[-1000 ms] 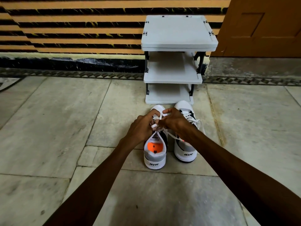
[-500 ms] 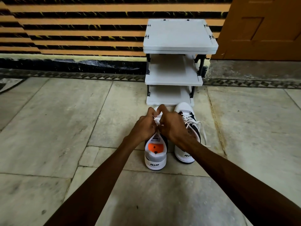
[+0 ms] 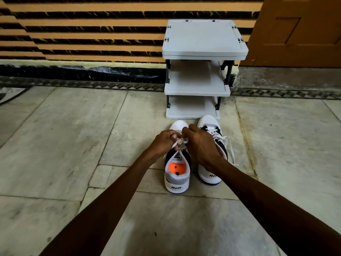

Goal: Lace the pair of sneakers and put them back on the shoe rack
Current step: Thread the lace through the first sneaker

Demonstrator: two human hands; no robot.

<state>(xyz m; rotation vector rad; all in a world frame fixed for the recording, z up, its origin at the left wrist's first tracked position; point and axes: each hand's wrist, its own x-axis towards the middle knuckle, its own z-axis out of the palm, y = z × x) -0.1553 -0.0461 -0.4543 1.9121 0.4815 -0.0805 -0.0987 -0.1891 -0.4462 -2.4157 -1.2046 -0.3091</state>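
Both hands pinch a lace over a sneaker standing on the floor in front of the shoe rack.

Head view: the left hand (image 3: 164, 143) and right hand (image 3: 201, 145) meet just below centre, fingers curled, each pinching the white lace (image 3: 180, 142) of the left sneaker (image 3: 177, 180). The right sneaker (image 3: 212, 179) stands just beside it at 3 o'clock, partly behind the right wrist, with its own lace ends (image 3: 231, 150) hanging loose. Both toes point to 12 o'clock, near the grey shoe rack (image 3: 203, 39). The pair rests on the stone floor (image 3: 73, 145), and a brown door (image 3: 299, 30) shows at 1 o'clock.
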